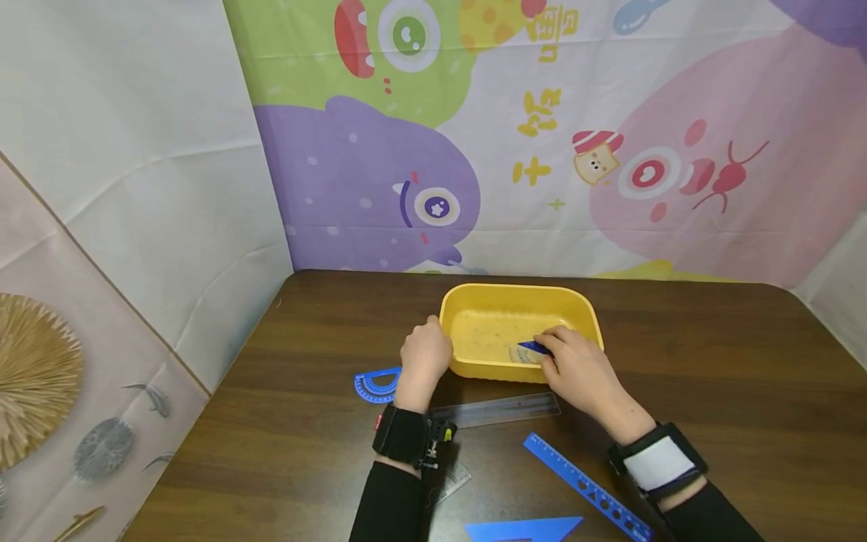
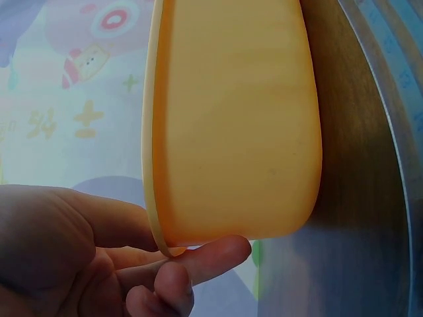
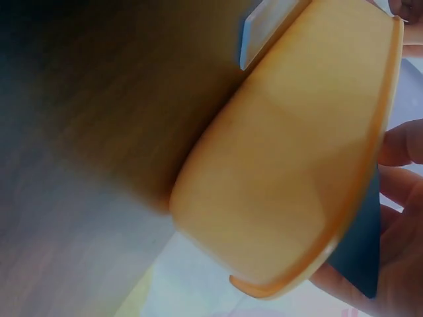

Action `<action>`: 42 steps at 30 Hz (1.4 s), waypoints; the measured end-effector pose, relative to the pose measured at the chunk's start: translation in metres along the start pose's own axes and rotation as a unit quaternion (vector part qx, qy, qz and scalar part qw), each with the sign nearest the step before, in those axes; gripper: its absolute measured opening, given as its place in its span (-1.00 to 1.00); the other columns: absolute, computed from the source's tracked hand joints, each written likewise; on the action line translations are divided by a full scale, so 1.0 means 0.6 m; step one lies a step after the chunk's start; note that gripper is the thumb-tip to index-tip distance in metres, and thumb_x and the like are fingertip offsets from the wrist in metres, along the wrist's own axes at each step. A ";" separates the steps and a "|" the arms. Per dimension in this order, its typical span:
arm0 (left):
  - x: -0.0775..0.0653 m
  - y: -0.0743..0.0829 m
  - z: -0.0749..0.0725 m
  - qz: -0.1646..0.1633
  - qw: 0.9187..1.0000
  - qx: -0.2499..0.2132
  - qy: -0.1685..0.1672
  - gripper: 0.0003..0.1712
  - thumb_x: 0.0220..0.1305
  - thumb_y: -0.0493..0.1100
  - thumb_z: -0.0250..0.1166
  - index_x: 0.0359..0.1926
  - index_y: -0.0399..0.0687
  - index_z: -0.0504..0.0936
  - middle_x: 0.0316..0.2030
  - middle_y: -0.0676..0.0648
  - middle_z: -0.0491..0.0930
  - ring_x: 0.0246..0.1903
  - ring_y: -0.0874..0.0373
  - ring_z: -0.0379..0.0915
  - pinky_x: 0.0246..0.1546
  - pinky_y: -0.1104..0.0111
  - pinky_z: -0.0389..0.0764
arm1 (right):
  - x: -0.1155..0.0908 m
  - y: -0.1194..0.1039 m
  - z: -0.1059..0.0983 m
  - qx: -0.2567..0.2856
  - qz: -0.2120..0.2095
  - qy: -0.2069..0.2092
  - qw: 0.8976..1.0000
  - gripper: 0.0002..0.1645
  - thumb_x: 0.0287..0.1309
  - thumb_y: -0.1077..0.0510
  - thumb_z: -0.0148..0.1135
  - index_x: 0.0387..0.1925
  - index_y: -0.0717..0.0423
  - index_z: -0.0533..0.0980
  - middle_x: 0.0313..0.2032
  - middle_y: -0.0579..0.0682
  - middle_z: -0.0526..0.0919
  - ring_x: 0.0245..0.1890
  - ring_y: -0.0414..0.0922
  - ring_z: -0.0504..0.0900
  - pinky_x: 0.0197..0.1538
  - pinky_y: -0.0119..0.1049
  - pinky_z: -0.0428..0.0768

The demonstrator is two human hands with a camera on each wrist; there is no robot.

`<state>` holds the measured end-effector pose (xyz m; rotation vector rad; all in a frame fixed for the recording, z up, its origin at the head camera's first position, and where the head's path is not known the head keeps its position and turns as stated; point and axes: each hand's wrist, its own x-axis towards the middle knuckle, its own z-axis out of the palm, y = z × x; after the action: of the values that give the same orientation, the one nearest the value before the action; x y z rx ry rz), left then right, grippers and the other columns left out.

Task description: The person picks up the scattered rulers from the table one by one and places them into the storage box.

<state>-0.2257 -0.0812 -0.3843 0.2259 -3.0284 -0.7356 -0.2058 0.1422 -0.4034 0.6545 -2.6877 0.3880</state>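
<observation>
My left hand [image 1: 427, 350] grips the left end of a yellow plastic basin [image 1: 524, 369], with thumb and fingers about its rim [image 2: 151, 132]. At the basin's front right, my right hand [image 1: 581, 366] reaches over the rim and holds a dark blue, pointed flat piece like a set square [image 3: 360, 254]. Its lower part is hidden behind the basin wall in the right wrist view. Beside those fingers, a clear protractor [image 1: 520, 355] shows in the basin. A blue protractor [image 1: 374, 387] lies left of my left hand, partly covered by it.
A clear ruler [image 1: 504, 410] lies just in front of the basin. Nearer on the brown table [image 1: 325, 452] are a blue ruler [image 1: 582, 484] with holes, a blue set square [image 1: 524, 530], and a clear piece [image 1: 455, 482] partly behind my left forearm. A cartoon cloth [image 1: 535, 248] hangs behind.
</observation>
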 end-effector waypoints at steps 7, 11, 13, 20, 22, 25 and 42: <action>0.001 -0.001 0.000 -0.003 1.000 0.001 -0.008 -0.69 0.29 -0.19 0.01 -0.02 -0.27 0.43 -0.26 -0.28 0.55 -0.29 -0.18 0.53 -0.35 0.08 0.52 | 0.012 0.005 0.008 0.014 -0.006 -0.009 1.000 -0.65 0.09 0.21 0.08 -0.08 0.23 0.55 -0.13 0.11 0.57 -0.16 0.01 0.56 -0.20 -0.09 0.53; 0.000 0.000 -0.003 -0.002 1.000 0.000 -0.009 -0.69 0.29 -0.19 0.02 -0.02 -0.28 0.43 -0.28 -0.28 0.55 -0.30 -0.17 0.54 -0.36 0.10 0.51 | 0.019 0.009 0.012 0.031 -0.003 -0.027 0.999 -0.63 0.12 0.21 0.04 -0.04 0.23 0.54 -0.10 0.11 0.56 -0.15 0.01 0.56 -0.24 -0.12 0.53; -0.001 0.000 -0.004 -0.001 1.000 0.000 -0.009 -0.69 0.28 -0.19 0.02 -0.03 -0.28 0.43 -0.29 -0.27 0.55 -0.32 -0.16 0.54 -0.38 0.10 0.51 | 0.022 0.011 0.014 0.038 -0.001 -0.032 0.999 -0.63 0.13 0.21 0.04 -0.04 0.24 0.54 -0.10 0.11 0.56 -0.14 0.01 0.56 -0.23 -0.11 0.53; 0.000 -0.001 -0.004 -0.001 1.000 -0.002 -0.009 -0.71 0.29 -0.18 0.01 -0.06 -0.28 0.44 -0.32 -0.27 0.55 -0.33 -0.15 0.53 -0.39 0.11 0.51 | 0.029 0.012 0.018 0.050 0.009 -0.050 0.997 -0.63 0.13 0.20 0.03 -0.04 0.24 0.54 -0.10 0.10 0.57 -0.13 0.00 0.56 -0.17 -0.10 0.52; 0.000 -0.001 -0.004 -0.001 1.000 -0.003 -0.009 -0.71 0.29 -0.19 0.01 -0.06 -0.28 0.44 -0.32 -0.27 0.54 -0.33 -0.16 0.53 -0.39 0.11 0.50 | 0.031 0.013 0.019 0.055 0.013 -0.057 0.997 -0.62 0.14 0.20 0.02 -0.03 0.25 0.53 -0.10 0.11 0.56 -0.14 0.00 0.55 -0.18 -0.10 0.51; 0.001 -0.002 -0.004 -0.002 1.000 -0.004 -0.010 -0.71 0.29 -0.19 0.00 -0.05 -0.28 0.43 -0.32 -0.26 0.54 -0.34 -0.16 0.53 -0.40 0.11 0.50 | 0.035 0.014 0.021 0.059 0.019 -0.069 0.996 -0.62 0.14 0.20 0.01 -0.02 0.25 0.53 -0.10 0.10 0.56 -0.15 -0.01 0.55 -0.18 -0.11 0.50; 0.000 -0.002 -0.003 -0.002 1.000 -0.001 -0.007 -0.71 0.29 -0.19 0.00 -0.06 -0.28 0.44 -0.32 -0.27 0.54 -0.34 -0.16 0.54 -0.41 0.11 0.51 | 0.039 0.016 0.026 0.060 0.015 -0.100 0.993 -0.59 0.16 0.18 -0.01 0.02 0.22 0.51 -0.13 0.06 0.57 -0.18 -0.04 0.55 -0.15 -0.11 0.49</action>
<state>-0.2255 -0.0831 -0.3833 0.2284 -3.0409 -0.7427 -0.2339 0.1359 -0.4100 0.7222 -2.8838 0.5197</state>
